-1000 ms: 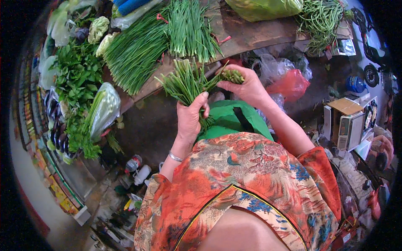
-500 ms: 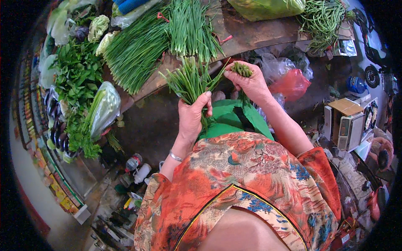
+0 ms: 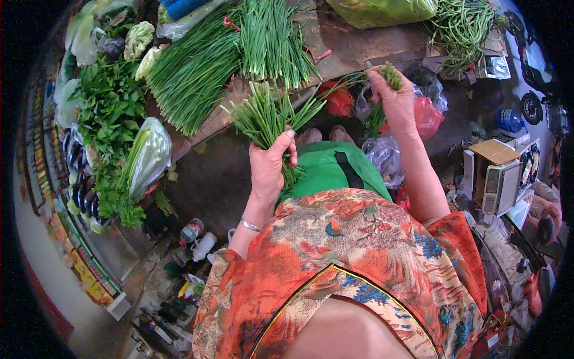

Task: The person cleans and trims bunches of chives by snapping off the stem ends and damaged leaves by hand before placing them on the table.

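- The left hand point(image 3: 272, 158) is closed tight around a big green bunch point(image 3: 269, 116), with the thumb on top.
- The big green bunch sits in front of the lap. It runs long from the leafy tips under the fist up toward the desk point(image 3: 341, 45), where the stem ends spread out like a fan.
- The right hand point(image 3: 393, 96) is closed around a small green bunch point(image 3: 390, 76). Its stem ends poke up and its leaves hang down.
- The two hands are well apart. The big green bunch lies to the left of the right hand, and the left hand is the near one.
- A thin stem point(image 3: 348, 81) points from the right fingertips toward the big green bunch. I can't tell if they touch.
- Below lies a green cloth point(image 3: 320, 170).
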A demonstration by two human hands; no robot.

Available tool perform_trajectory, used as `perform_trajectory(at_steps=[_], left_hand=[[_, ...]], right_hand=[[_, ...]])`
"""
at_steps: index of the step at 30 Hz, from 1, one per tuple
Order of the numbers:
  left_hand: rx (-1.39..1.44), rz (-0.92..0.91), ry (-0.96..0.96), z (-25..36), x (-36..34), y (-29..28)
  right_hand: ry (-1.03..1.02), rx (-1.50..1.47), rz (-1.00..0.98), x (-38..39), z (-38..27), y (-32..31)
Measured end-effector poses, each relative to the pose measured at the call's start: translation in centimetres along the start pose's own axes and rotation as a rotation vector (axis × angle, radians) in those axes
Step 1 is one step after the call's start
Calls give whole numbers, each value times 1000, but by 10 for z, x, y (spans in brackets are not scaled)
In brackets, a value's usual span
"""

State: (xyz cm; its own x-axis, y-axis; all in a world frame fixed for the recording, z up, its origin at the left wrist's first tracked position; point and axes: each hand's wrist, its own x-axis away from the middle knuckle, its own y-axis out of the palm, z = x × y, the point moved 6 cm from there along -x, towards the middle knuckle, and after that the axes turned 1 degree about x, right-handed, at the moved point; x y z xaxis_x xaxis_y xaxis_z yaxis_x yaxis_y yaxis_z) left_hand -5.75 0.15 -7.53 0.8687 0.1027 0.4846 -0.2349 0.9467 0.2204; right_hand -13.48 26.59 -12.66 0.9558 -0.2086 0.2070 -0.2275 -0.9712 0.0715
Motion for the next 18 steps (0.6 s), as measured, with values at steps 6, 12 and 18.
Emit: perform_trajectory(at_steps=[6, 12, 18], left_hand=[[50, 39, -7, 2, -5, -8], [-16, 5, -18, 9, -5, 12], [-100, -41, -81, -2, -3, 13]], right_hand=[[-102, 207, 140, 3, 17, -29], [-28, 419, -293, 41, 27, 24], [79, 384, -437, 46, 7, 39]])
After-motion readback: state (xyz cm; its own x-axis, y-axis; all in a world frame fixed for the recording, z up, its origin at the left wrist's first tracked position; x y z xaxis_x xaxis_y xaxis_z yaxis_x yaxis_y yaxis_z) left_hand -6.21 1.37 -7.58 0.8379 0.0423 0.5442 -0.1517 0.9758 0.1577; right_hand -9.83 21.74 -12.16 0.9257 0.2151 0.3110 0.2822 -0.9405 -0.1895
